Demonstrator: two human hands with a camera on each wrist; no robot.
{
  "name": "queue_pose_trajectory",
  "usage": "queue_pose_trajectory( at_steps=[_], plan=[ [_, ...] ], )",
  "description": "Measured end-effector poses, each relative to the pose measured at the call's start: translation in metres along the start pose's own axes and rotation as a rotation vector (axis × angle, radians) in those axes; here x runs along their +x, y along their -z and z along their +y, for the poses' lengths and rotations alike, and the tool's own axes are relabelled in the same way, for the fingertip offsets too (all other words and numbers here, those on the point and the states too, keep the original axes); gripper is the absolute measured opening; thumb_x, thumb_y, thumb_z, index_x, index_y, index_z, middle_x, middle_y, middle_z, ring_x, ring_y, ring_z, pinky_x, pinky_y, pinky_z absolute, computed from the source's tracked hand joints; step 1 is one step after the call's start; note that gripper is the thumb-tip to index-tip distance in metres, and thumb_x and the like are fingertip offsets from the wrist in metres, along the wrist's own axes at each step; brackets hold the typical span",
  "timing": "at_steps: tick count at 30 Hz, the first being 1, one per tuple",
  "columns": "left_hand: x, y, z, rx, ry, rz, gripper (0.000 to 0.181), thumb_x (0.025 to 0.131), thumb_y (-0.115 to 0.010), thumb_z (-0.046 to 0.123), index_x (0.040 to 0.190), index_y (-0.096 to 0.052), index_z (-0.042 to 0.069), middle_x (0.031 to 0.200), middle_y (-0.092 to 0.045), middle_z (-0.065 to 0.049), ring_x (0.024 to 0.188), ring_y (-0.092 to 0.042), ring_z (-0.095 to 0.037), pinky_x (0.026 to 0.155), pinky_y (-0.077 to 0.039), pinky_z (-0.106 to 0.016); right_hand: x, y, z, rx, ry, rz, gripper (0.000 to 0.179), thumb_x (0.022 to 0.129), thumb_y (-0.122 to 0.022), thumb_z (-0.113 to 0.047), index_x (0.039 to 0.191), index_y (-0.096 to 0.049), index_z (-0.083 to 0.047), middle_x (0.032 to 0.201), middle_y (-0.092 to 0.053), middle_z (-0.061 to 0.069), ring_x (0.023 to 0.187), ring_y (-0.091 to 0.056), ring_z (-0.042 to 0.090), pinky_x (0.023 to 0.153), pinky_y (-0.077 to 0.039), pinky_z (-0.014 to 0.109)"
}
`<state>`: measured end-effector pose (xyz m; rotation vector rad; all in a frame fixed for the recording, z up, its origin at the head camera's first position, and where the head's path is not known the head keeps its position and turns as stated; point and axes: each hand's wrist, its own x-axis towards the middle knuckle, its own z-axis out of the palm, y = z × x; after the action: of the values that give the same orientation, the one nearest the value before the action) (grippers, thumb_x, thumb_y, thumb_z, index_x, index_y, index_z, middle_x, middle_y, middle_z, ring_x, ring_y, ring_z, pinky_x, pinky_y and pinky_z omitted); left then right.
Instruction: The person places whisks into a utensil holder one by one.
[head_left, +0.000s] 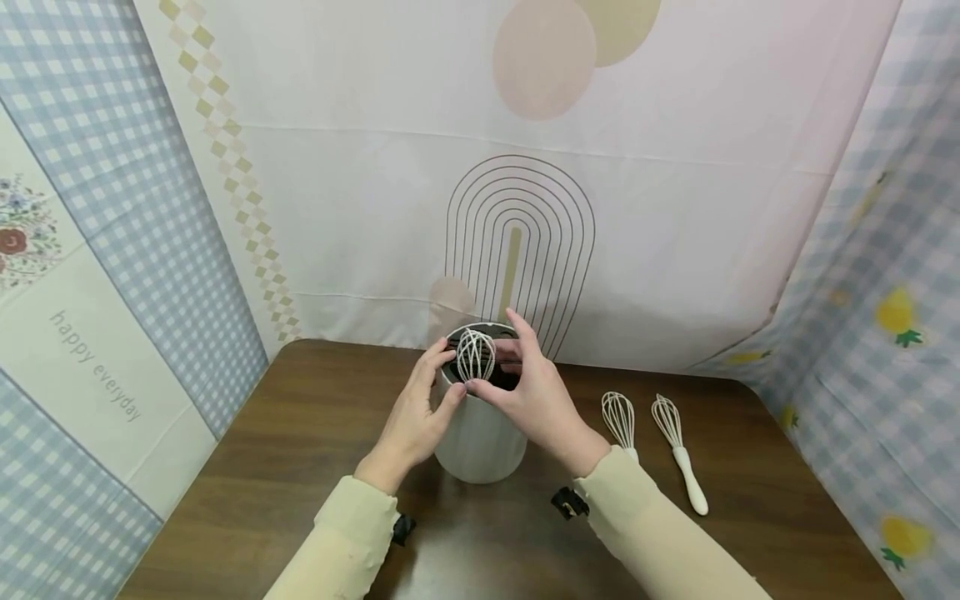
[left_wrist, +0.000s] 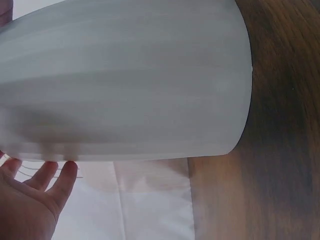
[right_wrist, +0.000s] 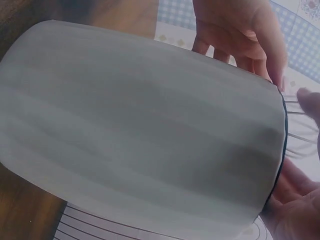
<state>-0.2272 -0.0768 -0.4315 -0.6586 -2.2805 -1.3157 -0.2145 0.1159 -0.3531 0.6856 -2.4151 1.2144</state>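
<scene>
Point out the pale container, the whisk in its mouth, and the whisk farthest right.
Pale container (head_left: 482, 440), head view: front wall.
Whisk in its mouth (head_left: 476, 357), head view: wire loops.
Whisk farthest right (head_left: 683, 462), head view: upper handle.

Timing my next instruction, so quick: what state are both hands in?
Left hand: holding the white canister near its rim.
Right hand: at the balloon whisk; grip cannot be told.

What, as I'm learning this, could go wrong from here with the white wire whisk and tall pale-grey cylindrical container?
The white wire whisk at the mouth could sink or lean: its handle is out of sight. The tall pale-grey cylindrical container might tip if the left hand, touching it near the rim, pushes. If the right cream sleeve drops, it might knock another white wire whisk, whose handle it mostly hides.
</scene>
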Motion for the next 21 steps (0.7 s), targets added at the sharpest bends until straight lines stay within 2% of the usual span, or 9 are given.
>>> queue_pose_trajectory(
  at_steps=[5, 8, 11, 17, 21],
  plan=[
    [-0.001, 0.003, 0.000, -0.022, -0.022, -0.003, 0.046, 0.100, -0.052, 0.034, 0.141, -0.042, 0.019, 0.156, -0.028, 0.004, 0.138, -0.032, -0.015, 0.101, -0.041, -0.044, -0.002, 0.008, 0.000, 0.029, 0.056, 0.005, 0.093, 0.078, -0.081, -0.033, 0.151, -0.024, -0.024, 0.123, -0.062, 0.005, 0.110, -0.060, 0.016, 0.091, -0.049, 0.034],
    [0.000, 0.001, -0.001, -0.063, -0.032, 0.004, 0.043, 0.100, -0.051, 0.030, 0.140, -0.043, 0.016, 0.154, -0.029, 0.005, 0.137, -0.033, -0.016, 0.099, -0.042, -0.047, -0.006, 0.018, 0.004, 0.059, 0.084, 0.037, 0.085, 0.079, -0.081, -0.031, 0.147, -0.032, -0.021, 0.123, -0.062, 0.010, 0.110, -0.060, 0.021, 0.089, -0.050, 0.036],
    [0.001, -0.001, -0.001, -0.089, -0.037, 0.016, 0.042, 0.100, -0.051, 0.028, 0.139, -0.044, 0.014, 0.153, -0.031, 0.005, 0.136, -0.035, -0.016, 0.098, -0.042, -0.051, -0.012, 0.031, 0.011, 0.062, 0.077, 0.083, 0.078, 0.079, -0.082, -0.027, 0.143, -0.038, -0.019, 0.122, -0.062, 0.011, 0.108, -0.061, 0.025, 0.088, -0.051, 0.038],
    [-0.001, -0.003, -0.005, -0.087, -0.023, 0.025, 0.041, 0.100, -0.049, 0.030, 0.138, -0.042, 0.016, 0.154, -0.029, 0.008, 0.136, -0.034, -0.014, 0.100, -0.041, -0.048, -0.024, 0.053, 0.033, 0.041, -0.044, 0.126, 0.071, 0.080, -0.081, -0.028, 0.139, -0.042, -0.019, 0.124, -0.061, 0.006, 0.110, -0.059, 0.022, 0.089, -0.050, 0.038],
    [-0.001, -0.005, -0.005, -0.083, -0.021, 0.033, 0.042, 0.100, -0.050, 0.033, 0.138, -0.042, 0.018, 0.154, -0.029, 0.009, 0.135, -0.035, -0.013, 0.099, -0.041, -0.049, -0.034, 0.069, 0.028, 0.033, -0.143, 0.093, 0.069, 0.084, -0.078, -0.023, 0.141, -0.041, -0.011, 0.128, -0.058, 0.013, 0.117, -0.055, 0.028, 0.090, -0.049, 0.045]
  ],
)
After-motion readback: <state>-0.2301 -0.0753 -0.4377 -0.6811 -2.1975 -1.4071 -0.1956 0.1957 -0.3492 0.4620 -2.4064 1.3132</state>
